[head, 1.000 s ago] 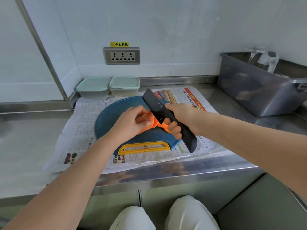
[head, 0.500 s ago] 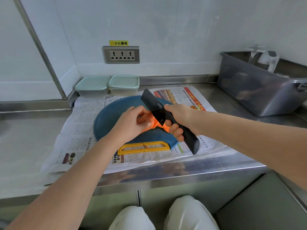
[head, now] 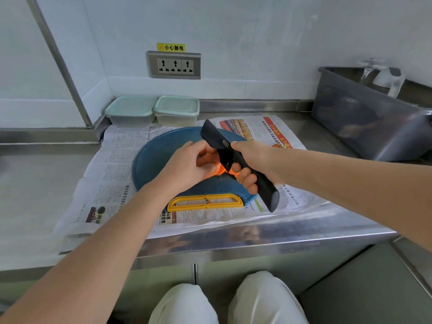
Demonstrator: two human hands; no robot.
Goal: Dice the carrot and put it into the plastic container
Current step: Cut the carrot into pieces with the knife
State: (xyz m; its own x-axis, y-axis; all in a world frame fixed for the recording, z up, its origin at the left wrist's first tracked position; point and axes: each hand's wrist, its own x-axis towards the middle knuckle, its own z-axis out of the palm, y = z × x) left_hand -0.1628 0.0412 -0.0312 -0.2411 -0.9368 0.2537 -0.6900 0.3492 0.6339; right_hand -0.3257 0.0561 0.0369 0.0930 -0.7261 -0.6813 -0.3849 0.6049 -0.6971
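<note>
The carrot (head: pixel 219 171) is held down on the blue cutting board (head: pixel 159 155) by the left hand (head: pixel 187 164), whose fingers are curled over it so that only a short orange stretch is seen. The handle of a black knife (head: pixel 222 148) is gripped in the closed right hand (head: pixel 252 157), and the broad blade is set across the carrot just beside the left fingertips. How much of the carrot is already cut cannot be told behind the hands.

The carrot is judged to be light, stiff and hard, and round enough to roll under the blade. It is best pinned from above close to the cut, with the fingertips tucked back from the edge. Cut faces are likely to be damp and slippery, and small dice are probably easier scooped up than picked singly.

The board, with its yellow handle (head: pixel 205 202) at the near edge, is laid on a spread newspaper (head: pixel 112 171) over the steel tabletop (head: pixel 35 171). Two lidded plastic containers (head: pixel 176 108) are stood side by side against the back wall, well apart from the carrot, below a wall socket (head: pixel 174 65). A grey tub (head: pixel 364 118) is seen at the right.
</note>
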